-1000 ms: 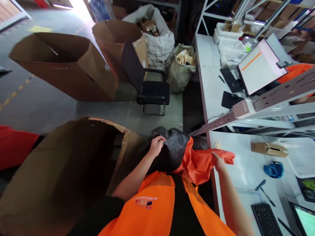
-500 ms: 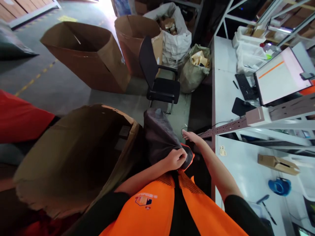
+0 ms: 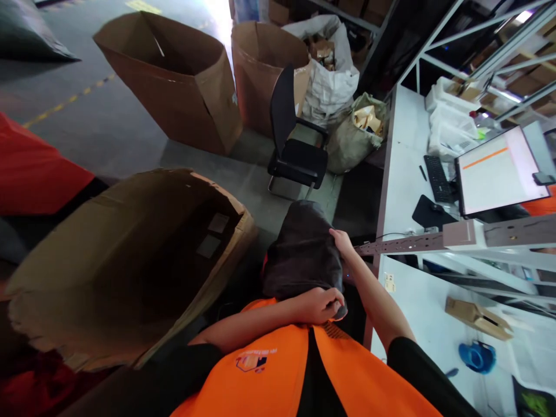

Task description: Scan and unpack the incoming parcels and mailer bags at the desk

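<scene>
A dark grey piece of cloth [image 3: 304, 249], perhaps a garment, hangs spread out in front of my orange vest [image 3: 269, 370]. My left hand [image 3: 322, 305] lies across its near end, fingers curled closed on the fabric close to my chest. At the cloth's right edge, my right hand [image 3: 343, 242] pinches the fabric between thumb and fingers. The far end of the cloth is rounded and reaches toward the chair. Its underside is hidden.
A big open carton [image 3: 108, 266] stands close on my left. Ahead are a black chair [image 3: 299, 156], another tall carton [image 3: 174, 87] and a sack [image 3: 356, 136]. A white desk [image 3: 402, 150] with a monitor [image 3: 504, 168] runs along my right. A person's red clothing [image 3: 39, 174] shows at far left.
My right hand was apart from the cloth and now pinches its right edge. The cloth has spread wider and shifted right. My left hand has come slightly nearer my body. The view has shifted.
</scene>
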Motion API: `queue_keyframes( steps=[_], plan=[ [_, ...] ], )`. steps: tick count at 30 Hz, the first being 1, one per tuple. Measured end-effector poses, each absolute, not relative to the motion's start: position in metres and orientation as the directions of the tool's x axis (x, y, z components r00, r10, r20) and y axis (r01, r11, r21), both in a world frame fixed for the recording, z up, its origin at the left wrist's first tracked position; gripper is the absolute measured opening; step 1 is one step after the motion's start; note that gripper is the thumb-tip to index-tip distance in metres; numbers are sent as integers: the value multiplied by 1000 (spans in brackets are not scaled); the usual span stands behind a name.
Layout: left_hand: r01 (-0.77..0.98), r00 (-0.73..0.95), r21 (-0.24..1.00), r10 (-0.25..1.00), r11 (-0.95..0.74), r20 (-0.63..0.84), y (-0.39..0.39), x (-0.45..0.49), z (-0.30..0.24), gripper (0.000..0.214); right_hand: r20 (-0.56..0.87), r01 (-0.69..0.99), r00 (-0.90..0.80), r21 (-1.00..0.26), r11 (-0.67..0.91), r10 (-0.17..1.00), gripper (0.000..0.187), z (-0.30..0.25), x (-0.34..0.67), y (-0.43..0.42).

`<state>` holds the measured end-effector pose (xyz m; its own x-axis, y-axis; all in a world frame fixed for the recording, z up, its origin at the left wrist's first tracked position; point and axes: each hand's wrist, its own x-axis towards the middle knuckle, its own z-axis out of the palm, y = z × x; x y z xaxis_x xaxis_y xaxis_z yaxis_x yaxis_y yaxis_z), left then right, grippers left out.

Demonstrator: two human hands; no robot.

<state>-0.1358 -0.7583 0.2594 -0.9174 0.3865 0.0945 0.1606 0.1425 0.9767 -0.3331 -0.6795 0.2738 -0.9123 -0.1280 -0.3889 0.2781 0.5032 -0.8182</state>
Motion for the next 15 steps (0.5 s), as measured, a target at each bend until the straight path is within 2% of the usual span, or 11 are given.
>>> queue_keyframes(
  steps=[3, 6, 8, 9, 12, 13, 14, 15],
  plan=[
    [269, -891, 956, 407, 113, 203, -770, -135, 272, 20, -266, 230, -964, -868, 441, -20, 43, 310, -346, -646],
    [385, -866, 920, 375, 77, 331, -785, -132, 288, 23, -64, 127, -980, -929, 347, 189, 37, 351, -351, -615],
    [479, -847, 875, 303, 75, 437, -796, -130, 301, 24, 43, 54, -949, -955, 292, 313, 34, 375, -349, -602],
    [530, -833, 844, 242, 86, 498, -802, -131, 308, 23, 61, 27, -948, -963, 269, 313, 33, 387, -348, -598],
    [646, -759, 746, 30, 159, 651, -821, -142, 333, 18, 82, -53, -986, -980, 194, 147, 37, 418, -351, -593],
    [669, -730, 718, -14, 189, 684, -827, -150, 343, 17, 133, -110, -981, -980, 164, 141, 36, 428, -353, -592],
    [679, -707, 699, -53, 225, 705, -834, -161, 353, 16, 209, -184, -957, -973, 137, 200, 35, 437, -357, -591],
    [678, -693, 686, -83, 263, 716, -840, -173, 363, 13, 294, -269, -903, -955, 122, 314, 34, 444, -361, -590]
  ],
)
